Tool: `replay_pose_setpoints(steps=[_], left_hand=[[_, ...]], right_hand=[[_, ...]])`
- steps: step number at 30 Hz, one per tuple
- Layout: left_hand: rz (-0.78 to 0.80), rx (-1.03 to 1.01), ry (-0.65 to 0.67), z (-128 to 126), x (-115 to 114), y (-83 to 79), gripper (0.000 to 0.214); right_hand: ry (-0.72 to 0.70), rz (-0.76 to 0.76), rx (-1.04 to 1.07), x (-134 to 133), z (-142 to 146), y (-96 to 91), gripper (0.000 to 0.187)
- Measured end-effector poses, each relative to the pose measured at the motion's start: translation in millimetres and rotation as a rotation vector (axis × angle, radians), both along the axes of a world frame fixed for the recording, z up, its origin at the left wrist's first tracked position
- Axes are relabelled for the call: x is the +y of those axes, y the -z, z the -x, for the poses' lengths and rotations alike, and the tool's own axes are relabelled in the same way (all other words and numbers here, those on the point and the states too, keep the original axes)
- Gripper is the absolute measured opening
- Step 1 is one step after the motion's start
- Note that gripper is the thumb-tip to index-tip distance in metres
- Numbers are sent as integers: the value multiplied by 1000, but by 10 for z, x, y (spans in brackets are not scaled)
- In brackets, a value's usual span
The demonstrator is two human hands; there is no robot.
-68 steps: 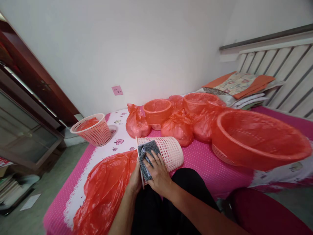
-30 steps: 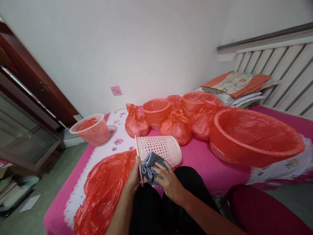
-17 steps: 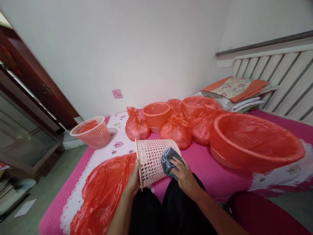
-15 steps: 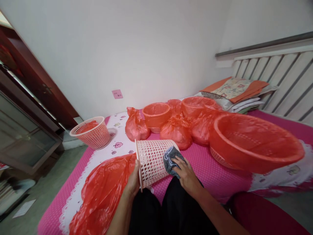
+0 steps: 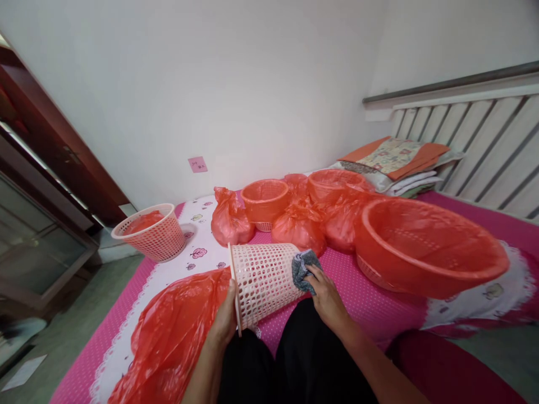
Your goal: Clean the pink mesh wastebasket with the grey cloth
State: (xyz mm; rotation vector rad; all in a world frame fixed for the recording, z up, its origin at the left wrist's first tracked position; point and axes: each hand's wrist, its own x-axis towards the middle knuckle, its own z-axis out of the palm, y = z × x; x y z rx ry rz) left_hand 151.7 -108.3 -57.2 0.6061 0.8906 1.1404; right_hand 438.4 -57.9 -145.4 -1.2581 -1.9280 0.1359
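A pale pink lattice basket (image 5: 263,278) lies on its side on the pink bed (image 5: 345,280), mouth toward the left. My left hand (image 5: 223,322) grips its rim. My right hand (image 5: 326,294) presses a grey cloth (image 5: 304,265) against the basket's closed end, fingers closed on the cloth. A loose red plastic bag (image 5: 172,336) lies just left of the basket's mouth. My dark trouser legs fill the bottom of the view.
Several tied red bags (image 5: 298,224) and red-lined baskets (image 5: 265,199) stand behind. A large red-lined basket (image 5: 429,247) sits at right. Another pale basket (image 5: 151,233) stands at the bed's left corner. Folded bedding (image 5: 396,160) lies by the slatted headboard. A dark wooden cabinet (image 5: 37,196) is at left.
My right hand slid the grey cloth from the basket's rim along its wall to the closed end. My left hand kept hold of the rim.
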Motion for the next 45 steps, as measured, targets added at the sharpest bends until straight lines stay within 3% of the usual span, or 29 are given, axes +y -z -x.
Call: replay_pose_setpoints(steps=[3,10,13,17,20,23,27,30,35,41,45], left_hand=[[-28,56,-19,0,0,-61,72],[-94,345,-200,-38,150,-186,62],[-79,442,-182,-78,189,-141,57],[-83,386,-89,-118,130,-84,51],[-77,375,-89,-125,75,-67,53],[-80,376,-98,-122,42,-64,54],[-90,405,-85,-122,-9,-79,48],[-79,420,-67,-128,-44,-87,49],[-85,440,-72,-131,-69,-88,46],[-70,485,-47,-116,-116,-122,42],[-52,516,-61,-99,-116,-85,39]], right_hand=[[-15,-8,25,-4,-8,44,55],[-43,-28,51,12,-16,81,53],[-49,-12,62,3,-23,73,53],[-101,16,97,1,-102,60,54],[-124,55,159,34,-237,68,54],[-42,157,266,90,-413,107,44],[200,318,513,148,-628,133,27],[311,361,807,149,-686,58,30],[289,312,1245,102,-486,-177,52],[-13,356,1310,108,-22,-222,66],[-12,453,1246,129,98,-148,63]])
